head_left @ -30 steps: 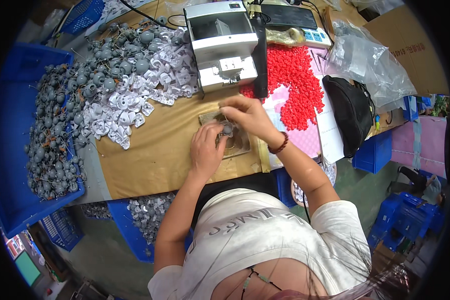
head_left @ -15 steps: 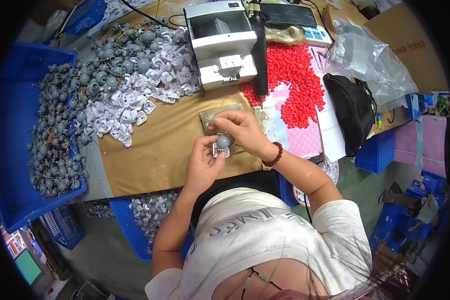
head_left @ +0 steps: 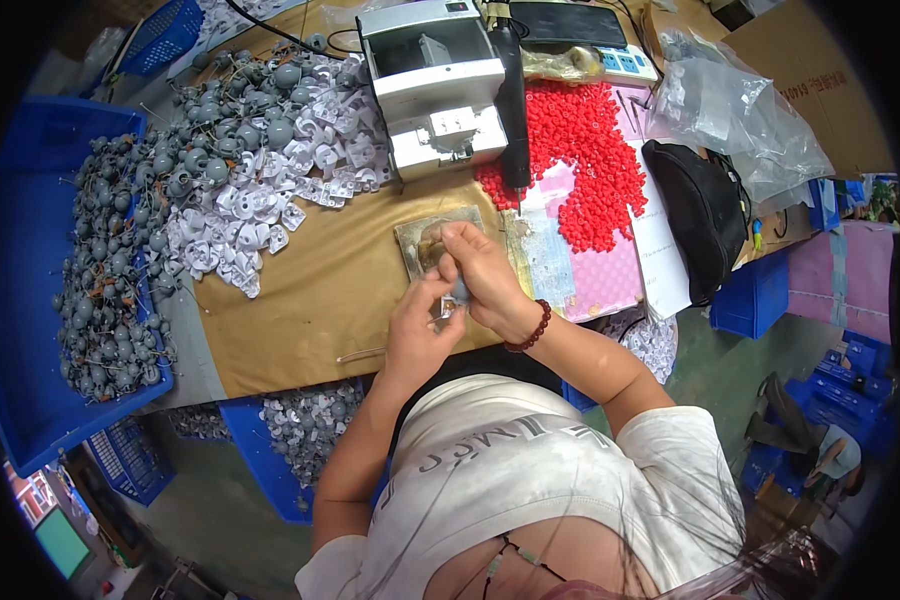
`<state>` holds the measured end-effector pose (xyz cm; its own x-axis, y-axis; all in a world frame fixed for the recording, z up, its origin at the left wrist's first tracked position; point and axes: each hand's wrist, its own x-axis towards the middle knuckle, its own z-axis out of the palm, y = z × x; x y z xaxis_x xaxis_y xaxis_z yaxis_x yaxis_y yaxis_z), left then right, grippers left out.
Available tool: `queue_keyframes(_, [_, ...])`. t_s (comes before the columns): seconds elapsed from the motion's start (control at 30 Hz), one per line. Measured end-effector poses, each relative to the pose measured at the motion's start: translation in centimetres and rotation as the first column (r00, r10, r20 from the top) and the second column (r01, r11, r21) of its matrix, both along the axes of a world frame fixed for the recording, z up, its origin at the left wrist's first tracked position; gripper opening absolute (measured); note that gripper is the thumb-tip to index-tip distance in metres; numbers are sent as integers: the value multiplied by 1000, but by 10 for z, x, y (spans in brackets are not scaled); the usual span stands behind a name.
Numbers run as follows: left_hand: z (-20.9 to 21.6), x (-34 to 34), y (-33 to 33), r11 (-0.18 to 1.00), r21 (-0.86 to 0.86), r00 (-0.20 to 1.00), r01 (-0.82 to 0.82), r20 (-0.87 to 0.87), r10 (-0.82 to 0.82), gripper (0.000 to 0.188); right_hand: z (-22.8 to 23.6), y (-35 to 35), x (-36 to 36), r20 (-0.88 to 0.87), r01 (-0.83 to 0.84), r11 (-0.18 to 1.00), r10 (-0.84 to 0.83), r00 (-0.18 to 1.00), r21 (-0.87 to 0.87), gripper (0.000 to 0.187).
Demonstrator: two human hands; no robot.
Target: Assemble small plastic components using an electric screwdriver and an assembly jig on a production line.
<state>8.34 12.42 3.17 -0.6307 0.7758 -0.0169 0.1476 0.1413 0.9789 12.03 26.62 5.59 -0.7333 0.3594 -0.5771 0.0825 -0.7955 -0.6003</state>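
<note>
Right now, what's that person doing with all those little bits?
The person's left hand and right hand are close together around a grey ball with a white plastic piece, partly hidden. On the brown-covered table, white plastic parts and wired grey balls are heaped to the left, and small red parts to the right. A white machine stands beyond the hands.

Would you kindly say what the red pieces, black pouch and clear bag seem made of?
Red pieces: probably moulded plastic, evenly coloured, seemingly semi-gloss. Black pouch: likely fabric, matte with soft folds. Clear bag: apparently thin plastic film, glossy, see-through and crinkled.
</note>
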Motion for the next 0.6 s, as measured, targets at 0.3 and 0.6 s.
queue_keyframes(0.3, [6,5,-13,996,-17,962,-84,260,85,38,-7,12,8,-95,-166,960,191,977,226,20])
queue_keyframes(0.6, [19,-21,-241,334,-684,734,648,446,-513,31,-30,106,58,276,-198,-386,157,948,901,25])
